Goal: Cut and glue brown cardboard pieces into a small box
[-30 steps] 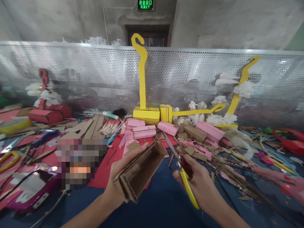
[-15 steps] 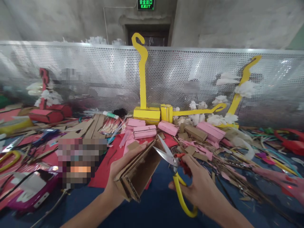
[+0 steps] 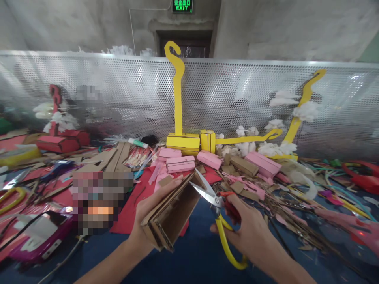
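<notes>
My left hand [image 3: 148,207] is wrapped round the left side of a brown cardboard box [image 3: 174,213], a long folded trough with its open side facing right and its near end tilted down. In my right hand [image 3: 242,219] is a pair of scissors [image 3: 211,194] with yellow handles and a red part near the pivot. Their blades are slightly parted and reach the far upper edge of the cardboard. Whether that edge lies between the blades I cannot tell. A red sheet [image 3: 130,215] lies beneath on the blue tabletop [image 3: 201,260].
Pink-covered cardboard blocks [image 3: 180,164] lie just beyond the box. Behind them stands a yellow hook-topped piece [image 3: 177,98] against a perforated metal panel [image 3: 127,94]. Cardboard scraps and strips [image 3: 296,225] clutter the right; a purple device [image 3: 41,240] sits at the left.
The scissors have shifted very slightly left towards the cardboard, and their blades look a little closer together. My left hand and the box have barely moved.
</notes>
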`<control>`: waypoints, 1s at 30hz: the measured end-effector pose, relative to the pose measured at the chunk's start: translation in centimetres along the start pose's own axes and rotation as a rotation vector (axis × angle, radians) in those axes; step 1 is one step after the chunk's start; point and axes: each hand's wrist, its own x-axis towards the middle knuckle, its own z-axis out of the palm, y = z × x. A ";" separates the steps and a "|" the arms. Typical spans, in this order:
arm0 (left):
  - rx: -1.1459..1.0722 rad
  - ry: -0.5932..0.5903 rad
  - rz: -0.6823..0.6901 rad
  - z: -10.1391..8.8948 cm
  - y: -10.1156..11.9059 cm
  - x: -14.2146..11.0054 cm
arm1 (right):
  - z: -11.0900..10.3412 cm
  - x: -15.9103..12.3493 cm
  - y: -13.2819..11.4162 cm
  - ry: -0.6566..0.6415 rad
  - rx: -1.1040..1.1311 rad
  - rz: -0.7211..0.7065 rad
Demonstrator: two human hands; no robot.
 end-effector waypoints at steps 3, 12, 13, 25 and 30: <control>-0.014 0.018 -0.026 0.1 0.0 0.2 | 0.1 -0.1 0.0 -0.054 0.041 0.020; -0.072 0.054 -0.021 0.5 1.0 0.9 | 0.2 -0.5 0.1 -0.034 0.063 0.006; -0.076 0.052 -0.019 0.5 1.1 0.8 | 0.2 -0.5 0.1 -0.033 0.061 0.008; -0.262 0.124 -0.053 1.0 1.5 1.0 | 0.0 -0.6 0.3 0.046 -0.087 -0.018; -0.162 0.038 0.009 0.5 1.0 0.8 | -0.4 -0.4 0.2 0.030 -0.068 0.000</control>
